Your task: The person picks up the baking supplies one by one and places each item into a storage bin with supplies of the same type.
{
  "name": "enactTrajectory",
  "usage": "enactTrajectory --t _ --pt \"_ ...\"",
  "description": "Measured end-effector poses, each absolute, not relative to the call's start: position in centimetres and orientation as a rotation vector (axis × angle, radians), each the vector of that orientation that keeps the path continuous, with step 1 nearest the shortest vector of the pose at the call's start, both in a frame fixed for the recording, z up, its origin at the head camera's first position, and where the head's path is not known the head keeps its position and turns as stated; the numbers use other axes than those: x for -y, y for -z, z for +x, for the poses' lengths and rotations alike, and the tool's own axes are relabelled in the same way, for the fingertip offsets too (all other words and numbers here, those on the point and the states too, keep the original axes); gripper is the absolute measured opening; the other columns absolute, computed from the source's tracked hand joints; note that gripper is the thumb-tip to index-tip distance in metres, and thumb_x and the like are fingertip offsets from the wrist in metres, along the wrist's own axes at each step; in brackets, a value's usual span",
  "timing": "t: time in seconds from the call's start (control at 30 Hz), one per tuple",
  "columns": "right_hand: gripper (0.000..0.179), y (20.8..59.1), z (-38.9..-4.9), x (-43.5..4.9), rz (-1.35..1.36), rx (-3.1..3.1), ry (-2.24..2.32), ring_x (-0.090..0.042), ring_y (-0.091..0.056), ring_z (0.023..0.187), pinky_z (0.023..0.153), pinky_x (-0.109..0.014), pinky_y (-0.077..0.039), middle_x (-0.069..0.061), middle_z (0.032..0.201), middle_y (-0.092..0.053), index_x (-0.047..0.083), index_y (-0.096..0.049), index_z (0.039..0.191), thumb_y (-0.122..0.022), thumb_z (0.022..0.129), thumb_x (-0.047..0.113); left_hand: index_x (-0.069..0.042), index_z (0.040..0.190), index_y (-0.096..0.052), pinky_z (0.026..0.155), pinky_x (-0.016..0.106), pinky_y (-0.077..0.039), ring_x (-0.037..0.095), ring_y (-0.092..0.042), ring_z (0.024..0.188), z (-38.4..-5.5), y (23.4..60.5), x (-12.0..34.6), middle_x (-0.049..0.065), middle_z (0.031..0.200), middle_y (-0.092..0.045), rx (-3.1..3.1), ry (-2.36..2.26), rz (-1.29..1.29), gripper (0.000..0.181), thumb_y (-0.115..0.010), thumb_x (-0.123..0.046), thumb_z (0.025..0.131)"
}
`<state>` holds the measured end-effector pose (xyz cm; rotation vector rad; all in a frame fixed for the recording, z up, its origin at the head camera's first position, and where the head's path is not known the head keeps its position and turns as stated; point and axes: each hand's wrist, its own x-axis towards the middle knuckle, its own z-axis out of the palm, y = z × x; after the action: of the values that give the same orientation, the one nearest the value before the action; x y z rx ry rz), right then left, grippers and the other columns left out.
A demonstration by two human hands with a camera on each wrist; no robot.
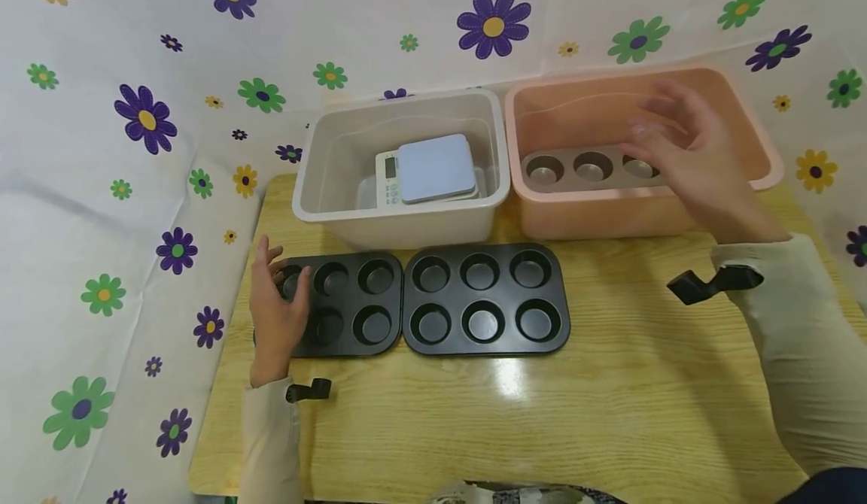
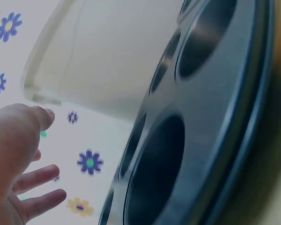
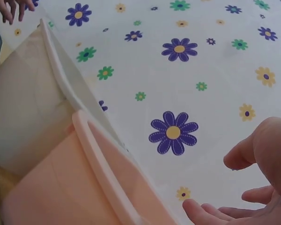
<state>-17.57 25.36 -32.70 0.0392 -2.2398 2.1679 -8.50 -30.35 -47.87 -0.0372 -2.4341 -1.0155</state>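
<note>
Apparently the step in hand is a reach at the pink bin (image 1: 609, 218), where a brown muffin pan (image 1: 591, 170) lies inside and the right hand (image 1: 691, 143) hovers above with thumb and fingers parted, holding nothing; if that pan is wanted, the next move calls for lowering the hand and pinching its rim. In front, two dark muffin pans (image 1: 484, 297) lie side by side on the table (image 1: 609, 414), and the left hand (image 1: 276, 312), likewise empty with fingers spread, is near the left one. Beyond them, the white bin (image 1: 406, 227) holds a scale (image 1: 436, 167).
</note>
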Motion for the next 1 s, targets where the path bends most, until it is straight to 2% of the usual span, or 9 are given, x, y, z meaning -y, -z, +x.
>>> enactTrajectory --t 0.17,0.27,0.4,0.53,0.57,0.63,0.8,0.83,1.0 --pt "0.067 32.7 -17.3 -26.7 -0.042 2.413 -1.894 -0.022 -0.048 0.151 0.092 -0.005 -0.056 -0.003 0.172 -0.038 0.028 -0.034 0.171 -0.061 0.111 0.017 -0.004 0.165 -0.043 0.114 0.067 -0.05 0.05 -0.063 0.131 -7.7 48.3 32.1 0.028 0.155 -0.055 2.466 0.944 0.068 0.065 -0.071 -0.011 0.106" --pt "0.068 32.6 -16.8 -27.7 -0.116 2.544 -1.714 -0.019 -0.046 0.156 0.103 -0.008 -0.053 0.0 0.176 -0.034 0.036 -0.032 0.172 -0.059 0.111 0.022 0.0 0.157 -0.053 0.112 0.065 -0.05 0.048 -0.06 0.131 -6.9 48.5 32.9 0.029 0.153 -0.055 2.49 0.924 0.127 0.055 -0.07 -0.013 0.107" --pt "0.068 32.9 -16.1 -28.9 -0.193 2.59 -1.624 -0.017 -0.044 0.16 0.115 -0.014 -0.049 0.0 0.179 -0.031 0.039 -0.029 0.172 -0.058 0.112 0.028 0.004 0.15 -0.059 0.11 0.063 -0.048 0.047 -0.058 0.131 -5.9 49.1 33.9 0.03 0.149 -0.056 2.511 0.904 0.215 0.047 -0.07 -0.014 0.107" --pt "0.066 33.3 -16.1 -30.1 -0.228 2.56 -1.569 -0.013 -0.047 0.156 0.106 -0.007 -0.05 0.001 0.177 -0.034 0.034 -0.03 0.172 -0.055 0.112 0.023 0.004 0.148 -0.06 0.113 0.067 -0.047 0.048 -0.056 0.133 -5.4 50.0 34.7 0.031 0.148 -0.056 2.536 0.901 0.314 0.046 -0.067 -0.017 0.108" --pt "0.066 33.3 -16.0 -30.4 -0.233 2.547 -1.567 -0.013 -0.048 0.155 0.099 -0.003 -0.05 0.003 0.175 -0.036 0.033 -0.031 0.172 -0.055 0.112 0.02 0.004 0.148 -0.061 0.113 0.067 -0.046 0.048 -0.056 0.133 -5.2 50.3 35.0 0.031 0.148 -0.056 2.533 0.911 0.33 0.046 -0.067 -0.017 0.108" --pt "0.066 33.5 -15.9 -31.0 -0.247 2.484 -1.629 -0.011 -0.05 0.15 0.092 -0.001 -0.051 0.007 0.169 -0.041 0.029 -0.033 0.172 -0.055 0.112 0.015 0.002 0.147 -0.063 0.114 0.063 -0.047 0.045 -0.057 0.132 -5.0 51.4 35.7 0.029 0.146 -0.058 2.519 0.91 0.373 0.045 -0.066 -0.022 0.108" --pt "0.062 33.9 -15.4 -32.4 -0.246 2.346 -1.768 -0.007 -0.055 0.137 0.085 0.0 -0.052 0.011 0.151 -0.047 0.023 -0.036 0.171 -0.057 0.112 0.014 0.002 0.146 -0.063 0.111 0.061 -0.046 0.047 -0.057 0.128 -4.1 52.7 36.9 0.029 0.143 -0.058 2.507 0.928 0.42 0.045 -0.065 -0.022 0.108" --pt "0.062 33.9 -15.3 -32.7 -0.24 2.329 -1.781 -0.008 -0.055 0.138 0.084 0.0 -0.052 0.01 0.15 -0.047 0.022 -0.036 0.17 -0.056 0.112 0.014 0.004 0.147 -0.061 0.11 0.065 -0.044 0.05 -0.056 0.128 -3.8 52.3 36.8 0.032 0.144 -0.056 2.517 0.942 0.42 0.045 -0.065 -0.018 0.108" --pt "0.059 33.8 -15.2 -33.6 -0.334 2.361 -1.679 -0.013 -0.05 0.151 0.088 0.002 -0.049 0.007 0.164 -0.043 0.025 -0.036 0.17 -0.052 0.114 0.015 0.004 0.144 -0.063 0.112 0.062 -0.046 0.05 -0.058 0.126 -3.3 52.4 37.1 0.032 0.142 -0.059 2.491 0.932 0.46 0.042 -0.066 -0.015 0.107"
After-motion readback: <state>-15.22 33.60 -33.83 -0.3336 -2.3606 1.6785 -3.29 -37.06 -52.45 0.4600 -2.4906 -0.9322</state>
